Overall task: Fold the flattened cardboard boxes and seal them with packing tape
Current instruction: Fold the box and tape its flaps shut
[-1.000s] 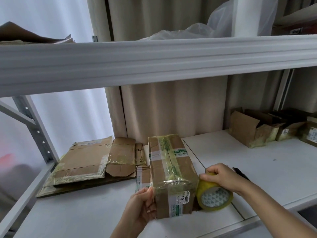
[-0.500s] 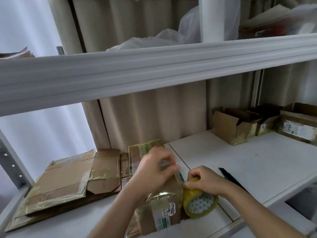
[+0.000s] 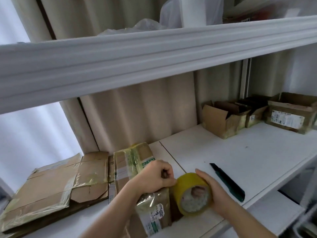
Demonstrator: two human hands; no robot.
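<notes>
On white shelf [image 3: 240, 157], box [image 3: 137, 162] lies under left hand [image 3: 154, 177], tape roll [image 3: 192, 193] in right hand [image 3: 212, 193].

My left hand [image 3: 155, 176] sits at about 6 o'clock in view, fingers curled tight, thumb and forefinger pinched together at its 3 o'clock edge; what they hold, I cannot tell. Left forearm runs down toward 7 o'clock. My right hand [image 3: 211, 191], at 5 o'clock, wraps the tape roll [image 3: 192, 193], fingers through its core.
</notes>
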